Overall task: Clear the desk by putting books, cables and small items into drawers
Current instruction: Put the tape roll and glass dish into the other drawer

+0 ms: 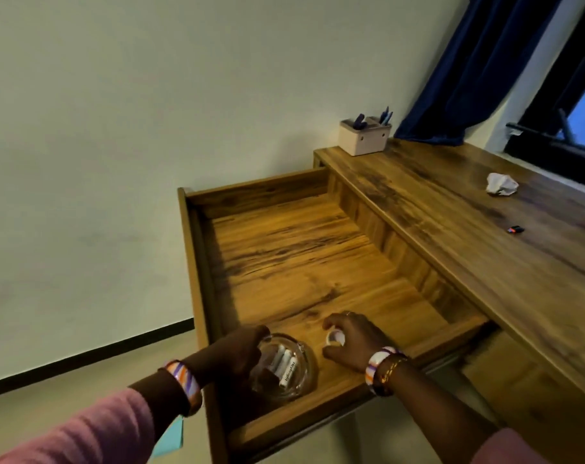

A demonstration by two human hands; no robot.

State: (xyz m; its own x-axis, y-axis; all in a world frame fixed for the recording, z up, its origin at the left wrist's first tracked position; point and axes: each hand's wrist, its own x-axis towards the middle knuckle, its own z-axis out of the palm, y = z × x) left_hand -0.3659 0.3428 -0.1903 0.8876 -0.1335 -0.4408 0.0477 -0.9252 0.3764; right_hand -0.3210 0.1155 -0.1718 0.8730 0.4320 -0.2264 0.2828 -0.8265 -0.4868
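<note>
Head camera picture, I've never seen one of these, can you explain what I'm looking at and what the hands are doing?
There is one picture, taken by a wide-angle camera on the person's head, looking down at their own two bare hands; no machine is involved. Both hands reach into an open wooden drawer pulled out of a desk. The left hand grips the rim of a glass ashtray that holds white batteries and sits in the drawer. The right hand holds a small round white object; I cannot tell what it is. On the desk lie a crumpled paper, a small black item and a pen holder.
</note>
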